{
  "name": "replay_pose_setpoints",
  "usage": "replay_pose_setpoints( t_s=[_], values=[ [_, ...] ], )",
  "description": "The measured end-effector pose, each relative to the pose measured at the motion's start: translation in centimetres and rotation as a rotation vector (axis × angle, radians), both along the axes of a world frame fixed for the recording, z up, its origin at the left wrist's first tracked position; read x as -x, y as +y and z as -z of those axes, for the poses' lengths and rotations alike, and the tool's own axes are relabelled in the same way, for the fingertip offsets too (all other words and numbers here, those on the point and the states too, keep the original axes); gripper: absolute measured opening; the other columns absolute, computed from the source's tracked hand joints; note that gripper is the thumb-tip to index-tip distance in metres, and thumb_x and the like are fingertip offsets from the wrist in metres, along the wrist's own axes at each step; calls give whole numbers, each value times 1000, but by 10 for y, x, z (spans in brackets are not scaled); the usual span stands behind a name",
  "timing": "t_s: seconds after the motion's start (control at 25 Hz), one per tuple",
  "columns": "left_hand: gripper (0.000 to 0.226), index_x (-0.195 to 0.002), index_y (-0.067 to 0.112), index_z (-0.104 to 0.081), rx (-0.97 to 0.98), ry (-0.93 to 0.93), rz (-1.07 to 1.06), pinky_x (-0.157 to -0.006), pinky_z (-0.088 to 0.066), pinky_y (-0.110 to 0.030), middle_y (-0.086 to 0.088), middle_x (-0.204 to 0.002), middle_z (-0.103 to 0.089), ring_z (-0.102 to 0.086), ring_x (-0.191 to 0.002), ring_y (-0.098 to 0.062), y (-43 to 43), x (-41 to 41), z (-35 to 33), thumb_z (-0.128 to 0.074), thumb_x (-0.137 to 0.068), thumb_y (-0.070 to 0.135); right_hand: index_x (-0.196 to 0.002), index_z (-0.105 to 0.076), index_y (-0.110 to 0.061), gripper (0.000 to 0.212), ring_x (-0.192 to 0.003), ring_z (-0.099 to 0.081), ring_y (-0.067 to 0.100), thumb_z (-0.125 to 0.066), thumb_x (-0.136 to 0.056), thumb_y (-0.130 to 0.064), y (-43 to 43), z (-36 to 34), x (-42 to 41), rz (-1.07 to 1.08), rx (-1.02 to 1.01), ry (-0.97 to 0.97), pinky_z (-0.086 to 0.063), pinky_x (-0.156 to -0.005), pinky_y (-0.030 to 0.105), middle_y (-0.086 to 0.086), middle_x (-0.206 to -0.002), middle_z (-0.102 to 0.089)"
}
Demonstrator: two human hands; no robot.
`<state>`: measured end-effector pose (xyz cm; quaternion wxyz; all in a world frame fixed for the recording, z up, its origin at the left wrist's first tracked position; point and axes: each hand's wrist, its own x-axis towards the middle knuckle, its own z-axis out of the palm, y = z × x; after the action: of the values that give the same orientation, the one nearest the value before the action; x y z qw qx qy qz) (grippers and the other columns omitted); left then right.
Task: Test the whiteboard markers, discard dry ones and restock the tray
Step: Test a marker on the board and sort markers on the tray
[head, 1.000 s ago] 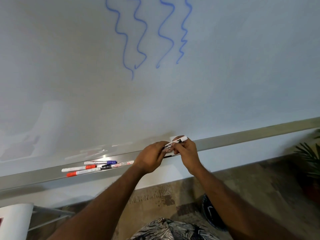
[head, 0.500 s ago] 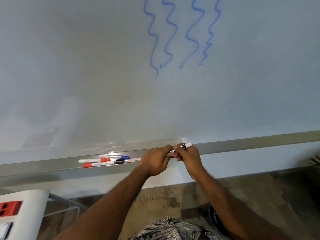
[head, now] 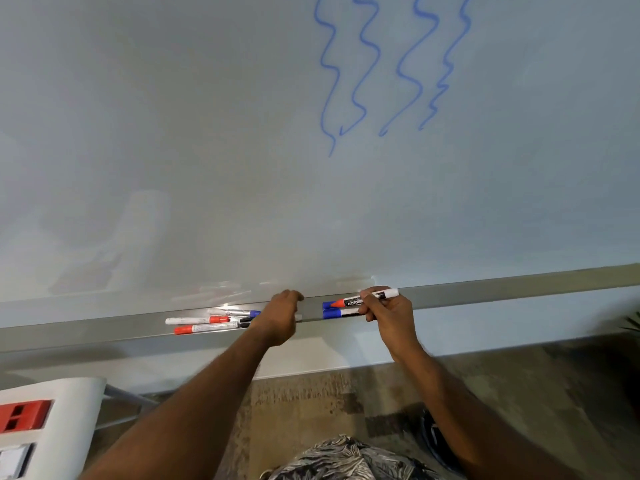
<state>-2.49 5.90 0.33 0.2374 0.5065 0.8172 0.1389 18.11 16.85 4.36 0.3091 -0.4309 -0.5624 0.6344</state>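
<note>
Whiteboard tray — marker in right grip

The only word that can be read is "camlin", in white letters on the black label band of the red-tipped marker that the right hand pinches. The letters run along the barrel, and the fingers cover the end of the label. The loose markers in the tray carry print too small to read.

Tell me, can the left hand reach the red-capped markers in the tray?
Likely yes: the left hand is at the tray, close beside the red-capped markers, and nothing covers them.
</note>
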Motion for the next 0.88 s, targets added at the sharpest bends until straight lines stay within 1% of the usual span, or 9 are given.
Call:
replay_pose_setpoints(
  t_s=[0.08, 0.24, 0.4, 0.56, 0.68, 0.76, 0.88],
  values=[
    [57, -139, 14, -43, 42, 26, -28, -102, -45, -35, -9, -131, -54, -53, -118, -25, 2, 10, 8, -52, -87, -8, -89, -70, -9, 7, -55, -61, 7, -64, -93, -9, -1, -3, -3, 9, -6, -15, -52, -56, 17, 4, -66, -68],
    [51, -137, 18, -46, 35, 91, -34, -98, -49, -38, -9, -128, -59, -58, -114, -26, 8, 18, 21, -53, -90, -1, -87, -70, -17, 9, -59, -63, 10, -65, -93, -14, -4, -3, -8, 14, -36, -69, -52, -58, 18, 6, -71, -70],
    [39, -132, 19, -50, 40, 120, -47, -94, -51, -40, -9, -124, -62, -60, -108, -27, 8, 22, 28, -54, -94, 7, -95, -69, -12, 5, -61, -64, 9, -65, -93, -15, -4, -2, -13, 45, -43, -90, -51, -57, 16, 5, -74, -71],
    [41, -131, 19, -52, 6, 146, -42, -94, -52, -37, -7, -126, -63, -61, -110, -25, 5, 25, 29, -57, -92, 4, -94, -69, -8, 5, -58, -63, 9, -64, -93, -9, -4, -4, -13, 73, -35, -30, -51, -56, 16, 8, -73, -69],
    [39, -131, 19, -54, -88, 171, -43, -94, -52, -36, -4, -130, -61, -60, -112, -23, -2, 25, 15, -59, -94, 11, -89, -70, -7, 8, -57, -59, 10, -63, -93, -5, -4, -12, -9, 109, -2, 68, -52, -57, 20, 9, -67, -66],
    [37, -131, 21, -55, -190, 219, -43, -91, -53, -36, -1, -130, -61, -61, -111, -22, -10, 26, -3, -57, -95, 15, -86, -69, -6, 11, -56, -57, 13, -62, -93, -1, -4, -19, -3, 118, 33, 159, -51, -58, 23, 9, -64, -64],
    [32, -122, 19, -63, -431, 343, -39, -81, -53, -36, -1, -119, -67, -64, -105, -25, -19, 28, -43, -60, -90, 12, -84, -68, -2, 11, -57, -55, 17, -62, -90, 5, -4, -39, 8, 99, 53, 313, -48, -57, 26, 10, -62, -62]
  ],
)
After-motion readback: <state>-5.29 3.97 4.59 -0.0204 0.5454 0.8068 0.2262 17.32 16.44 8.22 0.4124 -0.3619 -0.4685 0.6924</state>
